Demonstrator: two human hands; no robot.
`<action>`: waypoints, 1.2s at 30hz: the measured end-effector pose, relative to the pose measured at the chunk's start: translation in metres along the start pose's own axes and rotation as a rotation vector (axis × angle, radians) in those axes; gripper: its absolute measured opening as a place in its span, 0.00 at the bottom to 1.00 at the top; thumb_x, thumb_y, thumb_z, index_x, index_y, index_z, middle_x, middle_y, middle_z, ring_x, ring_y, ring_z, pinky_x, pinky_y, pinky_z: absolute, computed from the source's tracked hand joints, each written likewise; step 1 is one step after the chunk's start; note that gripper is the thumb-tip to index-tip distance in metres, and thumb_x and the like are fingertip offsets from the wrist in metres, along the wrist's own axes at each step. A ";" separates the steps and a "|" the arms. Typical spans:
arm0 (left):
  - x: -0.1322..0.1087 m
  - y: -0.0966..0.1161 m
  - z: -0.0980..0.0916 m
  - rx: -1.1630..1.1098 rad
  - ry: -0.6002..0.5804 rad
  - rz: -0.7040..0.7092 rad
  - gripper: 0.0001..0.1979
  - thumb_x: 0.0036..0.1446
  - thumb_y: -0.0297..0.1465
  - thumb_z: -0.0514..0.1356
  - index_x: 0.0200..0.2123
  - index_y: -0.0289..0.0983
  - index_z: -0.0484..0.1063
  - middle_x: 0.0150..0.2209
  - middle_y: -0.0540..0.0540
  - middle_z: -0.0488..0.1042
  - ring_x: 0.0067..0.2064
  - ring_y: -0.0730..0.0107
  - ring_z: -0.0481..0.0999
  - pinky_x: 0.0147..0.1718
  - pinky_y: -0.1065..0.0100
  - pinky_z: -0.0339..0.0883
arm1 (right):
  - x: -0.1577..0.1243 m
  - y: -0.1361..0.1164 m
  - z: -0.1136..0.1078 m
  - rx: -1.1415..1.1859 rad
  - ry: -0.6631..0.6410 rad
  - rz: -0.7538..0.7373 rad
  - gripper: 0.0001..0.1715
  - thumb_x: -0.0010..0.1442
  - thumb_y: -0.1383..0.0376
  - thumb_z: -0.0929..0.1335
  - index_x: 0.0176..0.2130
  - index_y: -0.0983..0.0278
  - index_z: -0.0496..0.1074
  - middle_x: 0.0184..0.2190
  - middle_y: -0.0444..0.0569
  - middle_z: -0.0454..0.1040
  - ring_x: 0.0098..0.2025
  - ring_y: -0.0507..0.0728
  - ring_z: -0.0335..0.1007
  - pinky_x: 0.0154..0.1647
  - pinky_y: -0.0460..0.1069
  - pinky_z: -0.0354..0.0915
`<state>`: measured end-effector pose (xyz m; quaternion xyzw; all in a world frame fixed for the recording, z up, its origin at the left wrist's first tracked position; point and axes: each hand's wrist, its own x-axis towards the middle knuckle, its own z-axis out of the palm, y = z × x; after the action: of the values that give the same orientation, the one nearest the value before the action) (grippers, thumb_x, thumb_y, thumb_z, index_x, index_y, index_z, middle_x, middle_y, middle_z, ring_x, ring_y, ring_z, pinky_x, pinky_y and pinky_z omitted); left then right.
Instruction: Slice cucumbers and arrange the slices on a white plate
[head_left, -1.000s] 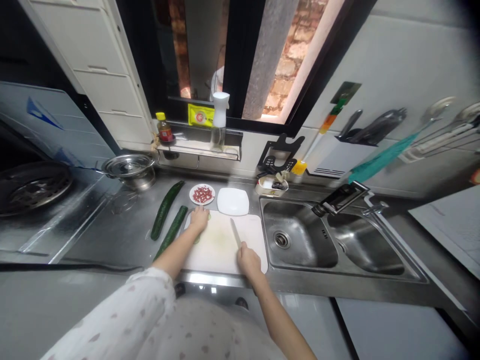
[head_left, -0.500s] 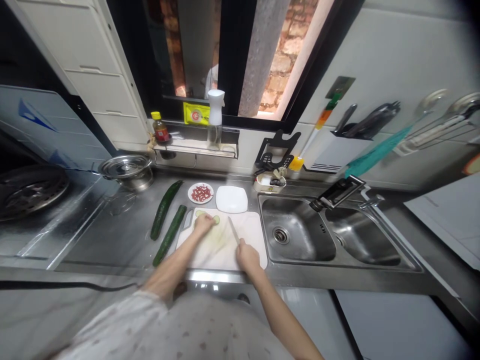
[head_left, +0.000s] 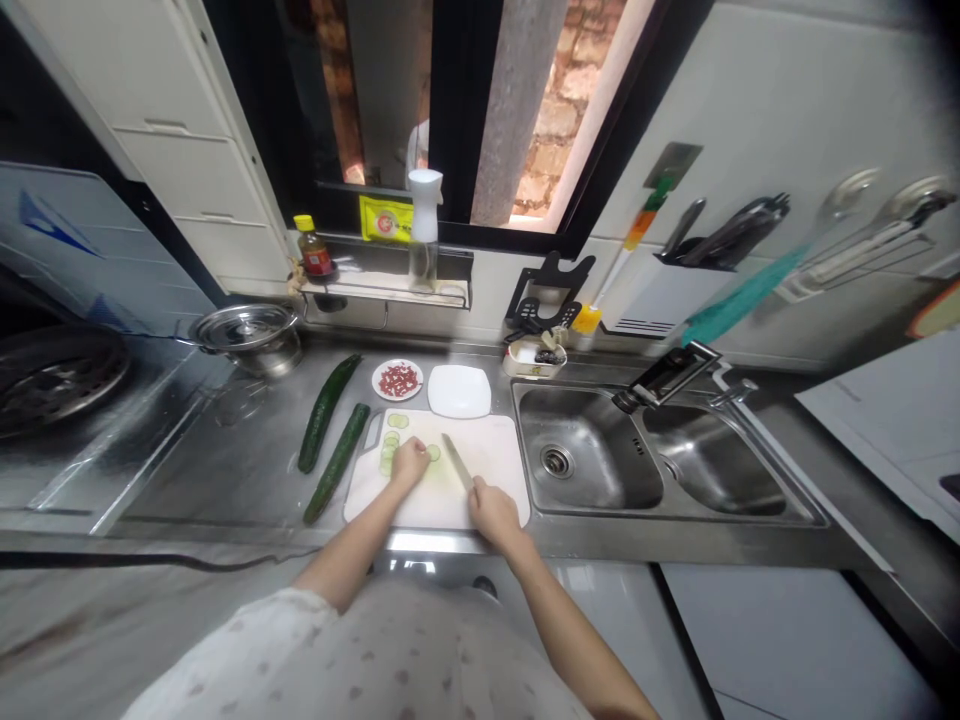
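Observation:
My left hand (head_left: 409, 464) is closed over the white cutting board (head_left: 480, 430), its fingertips at the edge of a pale green cucumber slice (head_left: 433, 453). More cucumber slices (head_left: 388, 453) lie in a short row just left of that hand, and another few lie near the board's upper left corner. In my right hand (head_left: 495, 512) is a kitchen knife (head_left: 457, 464), gripped by its handle, blade pointing up and left over the board, a little right of the slice. Two whole cucumbers (head_left: 328, 414) (head_left: 337, 464) rest on the steel counter left of the board.
Behind the board stand a plate of chopped red pieces (head_left: 397, 380) and a white square dish (head_left: 459, 390). A double sink (head_left: 592, 505) is on the right, a lidded steel pot (head_left: 251, 338) on the left. Bottles stand on a wire shelf (head_left: 375, 290).
My left hand has moved down and slightly right on the board, with the slice at its fingertips. More slices show on its left. The knife's tip has shifted a little left.

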<state>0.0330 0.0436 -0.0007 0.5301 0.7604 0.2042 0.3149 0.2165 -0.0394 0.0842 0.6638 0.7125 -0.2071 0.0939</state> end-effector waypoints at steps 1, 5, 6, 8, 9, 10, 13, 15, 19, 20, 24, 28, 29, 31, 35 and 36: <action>-0.001 0.000 0.000 0.003 -0.002 0.008 0.06 0.50 0.28 0.61 0.34 0.37 0.72 0.30 0.47 0.76 0.34 0.67 0.75 0.33 0.72 0.62 | -0.003 0.000 0.000 -0.005 -0.006 -0.007 0.19 0.66 0.63 0.53 0.50 0.65 0.64 0.38 0.56 0.76 0.41 0.59 0.73 0.37 0.49 0.59; -0.003 0.000 0.000 0.008 -0.005 0.036 0.08 0.51 0.29 0.61 0.37 0.37 0.72 0.30 0.48 0.75 0.33 0.68 0.74 0.33 0.72 0.61 | -0.012 -0.001 0.000 -0.026 -0.028 -0.040 0.18 0.66 0.64 0.54 0.49 0.64 0.65 0.38 0.56 0.76 0.41 0.59 0.73 0.37 0.49 0.59; -0.004 -0.001 0.000 0.009 -0.006 0.042 0.09 0.51 0.29 0.61 0.38 0.37 0.72 0.29 0.48 0.75 0.33 0.68 0.74 0.33 0.72 0.61 | -0.014 -0.001 0.001 -0.030 -0.034 -0.048 0.17 0.66 0.64 0.54 0.48 0.64 0.65 0.38 0.56 0.76 0.42 0.59 0.72 0.38 0.49 0.59; -0.004 -0.001 0.000 0.011 -0.010 0.052 0.09 0.51 0.29 0.61 0.38 0.38 0.72 0.29 0.49 0.75 0.33 0.68 0.74 0.32 0.72 0.61 | -0.015 -0.001 0.002 -0.033 -0.047 -0.059 0.17 0.66 0.65 0.54 0.48 0.64 0.65 0.38 0.57 0.76 0.42 0.59 0.72 0.39 0.50 0.59; -0.005 -0.001 0.000 0.013 -0.012 0.055 0.09 0.51 0.29 0.61 0.38 0.38 0.72 0.28 0.49 0.75 0.33 0.68 0.74 0.32 0.72 0.61 | -0.015 -0.001 0.003 -0.034 -0.053 -0.061 0.17 0.66 0.65 0.54 0.48 0.65 0.65 0.38 0.57 0.76 0.43 0.59 0.72 0.39 0.50 0.59; -0.004 -0.001 0.000 0.016 -0.015 0.057 0.09 0.52 0.29 0.61 0.38 0.38 0.72 0.28 0.49 0.75 0.33 0.68 0.74 0.31 0.72 0.60 | -0.015 -0.001 0.004 -0.034 -0.057 -0.062 0.17 0.66 0.65 0.54 0.48 0.65 0.66 0.38 0.57 0.76 0.42 0.59 0.72 0.39 0.50 0.59; -0.004 0.000 -0.001 0.025 -0.018 0.055 0.09 0.52 0.30 0.60 0.38 0.38 0.72 0.28 0.49 0.75 0.33 0.68 0.74 0.31 0.72 0.60 | -0.014 -0.002 0.009 -0.038 -0.053 -0.059 0.18 0.65 0.66 0.54 0.48 0.65 0.66 0.38 0.58 0.76 0.43 0.59 0.72 0.39 0.50 0.60; -0.004 0.000 -0.001 0.031 -0.022 0.049 0.09 0.52 0.30 0.60 0.38 0.38 0.72 0.28 0.49 0.75 0.33 0.68 0.74 0.31 0.72 0.60 | -0.014 -0.003 0.012 -0.040 -0.049 -0.059 0.18 0.65 0.66 0.54 0.48 0.66 0.66 0.38 0.58 0.76 0.43 0.60 0.72 0.39 0.50 0.60; -0.004 0.000 0.000 0.039 -0.029 0.044 0.08 0.52 0.31 0.60 0.38 0.39 0.72 0.29 0.49 0.75 0.33 0.68 0.74 0.31 0.72 0.60 | -0.014 -0.005 0.012 -0.041 -0.070 -0.048 0.18 0.65 0.67 0.54 0.49 0.66 0.66 0.39 0.58 0.75 0.44 0.59 0.72 0.40 0.50 0.61; -0.004 0.000 0.000 0.039 -0.028 0.045 0.07 0.53 0.31 0.60 0.37 0.39 0.72 0.29 0.49 0.75 0.33 0.68 0.74 0.30 0.72 0.60 | -0.014 -0.006 0.012 -0.047 -0.081 -0.046 0.18 0.65 0.67 0.54 0.49 0.66 0.66 0.39 0.59 0.75 0.44 0.60 0.72 0.40 0.50 0.61; -0.004 -0.001 0.001 0.046 -0.026 0.050 0.07 0.53 0.31 0.60 0.37 0.39 0.72 0.29 0.49 0.75 0.33 0.68 0.74 0.30 0.72 0.59 | -0.014 -0.008 0.011 -0.066 -0.115 -0.055 0.19 0.65 0.68 0.54 0.50 0.66 0.65 0.40 0.60 0.75 0.45 0.61 0.72 0.41 0.51 0.62; -0.004 -0.001 0.000 0.050 -0.028 0.059 0.07 0.53 0.31 0.60 0.37 0.38 0.72 0.29 0.49 0.75 0.33 0.68 0.74 0.31 0.72 0.59 | -0.011 -0.008 0.009 -0.061 -0.128 -0.073 0.19 0.63 0.69 0.55 0.51 0.66 0.64 0.40 0.59 0.75 0.45 0.60 0.72 0.40 0.51 0.62; -0.004 -0.001 0.000 0.049 -0.028 0.061 0.07 0.53 0.31 0.60 0.37 0.39 0.72 0.28 0.49 0.75 0.33 0.68 0.73 0.31 0.72 0.59 | -0.011 -0.007 0.008 -0.059 -0.137 -0.075 0.19 0.63 0.69 0.55 0.51 0.66 0.64 0.40 0.59 0.75 0.44 0.60 0.72 0.40 0.51 0.62; -0.004 -0.001 -0.001 0.048 -0.032 0.062 0.07 0.53 0.32 0.59 0.37 0.39 0.72 0.28 0.49 0.75 0.32 0.68 0.73 0.31 0.72 0.59 | -0.009 -0.007 0.005 -0.057 -0.156 -0.081 0.19 0.63 0.69 0.56 0.51 0.66 0.64 0.40 0.58 0.75 0.44 0.60 0.72 0.39 0.50 0.62; -0.004 -0.001 0.001 0.056 -0.041 0.054 0.08 0.53 0.32 0.60 0.38 0.39 0.72 0.28 0.49 0.75 0.32 0.68 0.73 0.30 0.73 0.59 | -0.007 -0.006 0.003 -0.050 -0.164 -0.101 0.18 0.62 0.70 0.56 0.50 0.66 0.64 0.41 0.59 0.75 0.44 0.60 0.72 0.39 0.51 0.62; -0.004 -0.001 0.001 0.059 -0.041 0.051 0.08 0.53 0.32 0.60 0.38 0.39 0.72 0.28 0.50 0.75 0.32 0.68 0.74 0.30 0.73 0.59 | -0.007 -0.006 0.003 -0.048 -0.164 -0.100 0.18 0.62 0.70 0.56 0.50 0.66 0.64 0.41 0.59 0.75 0.44 0.60 0.72 0.39 0.51 0.62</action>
<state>0.0340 0.0392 -0.0011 0.5626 0.7456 0.1788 0.3093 0.2112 -0.0472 0.0853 0.6060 0.7393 -0.2479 0.1573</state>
